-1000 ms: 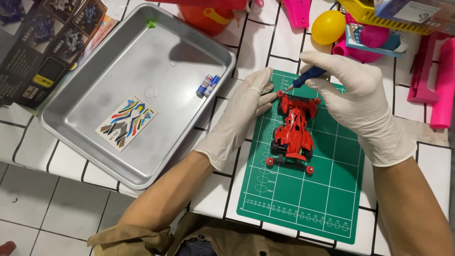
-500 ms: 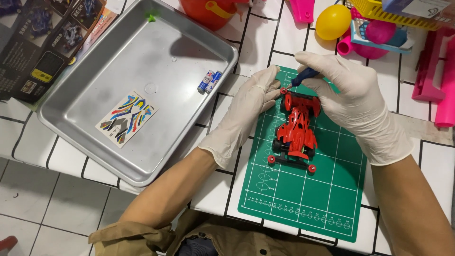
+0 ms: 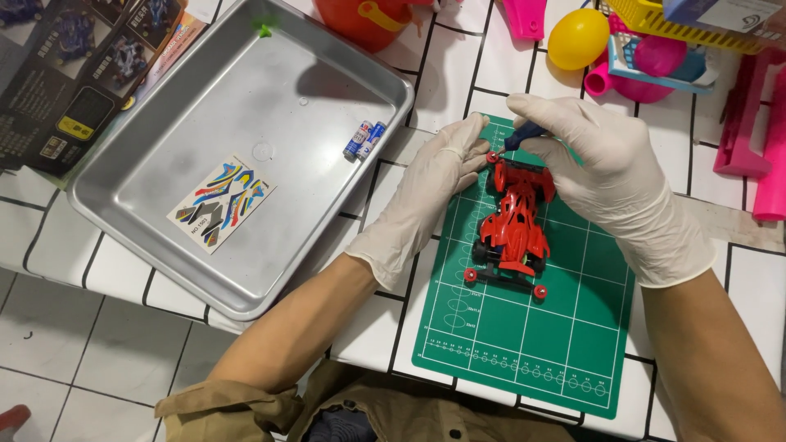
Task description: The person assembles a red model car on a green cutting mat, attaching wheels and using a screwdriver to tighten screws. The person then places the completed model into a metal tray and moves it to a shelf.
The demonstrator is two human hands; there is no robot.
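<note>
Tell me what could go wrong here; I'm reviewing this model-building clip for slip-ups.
The right hand presses a blue-handled tool at the far end of the red toy car; a slip could jab the left hand steadying that end. The car sits on small rollers on the green cutting mat, so it might skid under pressure. The two batteries lie loose on the metal tray rim and could roll off.
</note>
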